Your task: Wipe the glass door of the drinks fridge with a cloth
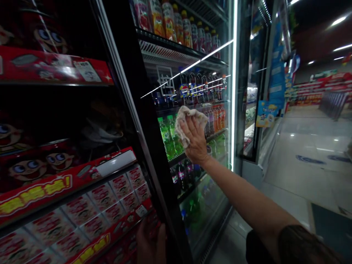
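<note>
Cloth [182, 119] lies between our right hand [195, 143] and the glass door [217, 146] of the drinks cooler. We hold this hand open and flat on the cloth, fingers extended upward along it; the cloth projects past the fingertips and to both sides of them. Our right forearm [233, 183] reaches in from the lower right.

We have our left hand [151, 240] lower and to the left, well apart from the cloth, in front of the dim lower shelving beside the cooler. Its thumb and fingers point upward; we cannot tell whether they grip anything.

Above the cloth, the door carries a white square sign [165, 81]. Behind the glass, bottles stand in rows: green bottles [164, 135] just left of the cloth, orange bottles [219, 117] to its right. A vertical light strip [234, 84] runs farther right. On our left, red-and-white boxes [78, 208] fill a shelf under a red banner [33, 194]. Pale floor tiles [291, 146] extend at the far right.
</note>
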A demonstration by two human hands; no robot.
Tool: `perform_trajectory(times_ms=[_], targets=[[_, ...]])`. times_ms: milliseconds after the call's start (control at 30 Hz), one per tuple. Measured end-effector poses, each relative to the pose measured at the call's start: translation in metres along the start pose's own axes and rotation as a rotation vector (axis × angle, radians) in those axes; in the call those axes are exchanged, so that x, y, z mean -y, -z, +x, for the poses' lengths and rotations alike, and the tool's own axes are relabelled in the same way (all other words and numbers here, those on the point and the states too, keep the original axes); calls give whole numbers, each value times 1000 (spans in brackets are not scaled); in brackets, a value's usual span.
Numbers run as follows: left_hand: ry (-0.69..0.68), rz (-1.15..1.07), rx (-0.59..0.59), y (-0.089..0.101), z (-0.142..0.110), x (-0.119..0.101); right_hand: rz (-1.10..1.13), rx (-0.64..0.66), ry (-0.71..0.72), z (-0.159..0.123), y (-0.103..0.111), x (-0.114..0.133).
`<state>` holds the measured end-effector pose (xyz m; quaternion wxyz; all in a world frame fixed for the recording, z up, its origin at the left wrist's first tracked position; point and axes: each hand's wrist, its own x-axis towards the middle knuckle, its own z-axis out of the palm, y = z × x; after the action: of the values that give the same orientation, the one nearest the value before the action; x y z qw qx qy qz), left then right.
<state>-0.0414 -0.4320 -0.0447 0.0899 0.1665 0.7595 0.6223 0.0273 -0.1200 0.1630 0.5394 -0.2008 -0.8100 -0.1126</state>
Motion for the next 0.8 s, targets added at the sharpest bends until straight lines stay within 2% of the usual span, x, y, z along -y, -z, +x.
perform_trajectory(times_ms=[133,200,267,333,433,500,567,600,667,733,800], targets=[[-506,350,-196,-23,44,-67,7,-53,-229,10,-26,-58],[-682,496,-267,-36,58,-87,72,-117,-324,2,-41,-92],[-764,645,-356,-48,68,-94,179,-180,-465,-17,-56,-128],[-776,753,-431,-57,73,-91,303,-195,-687,-43,-70,-160],[-815,762,-474,-63,79,-79,425,-141,-972,-87,-86,-184],[-863,711,-481,-65,83,-72,446,-115,-1033,-111,-91,-174],[-902,665,-476,-66,88,-66,444,-110,-992,-128,-89,-141],[-915,650,-471,-66,91,-64,436,-109,-922,-134,-85,-119],[-925,635,-466,-65,96,-60,412,-77,-668,-144,-72,-68],[-911,633,-471,-64,99,-57,392,-9,-322,-151,-53,-18],[-897,637,-469,-62,101,-53,400,71,29,-159,-36,21]])
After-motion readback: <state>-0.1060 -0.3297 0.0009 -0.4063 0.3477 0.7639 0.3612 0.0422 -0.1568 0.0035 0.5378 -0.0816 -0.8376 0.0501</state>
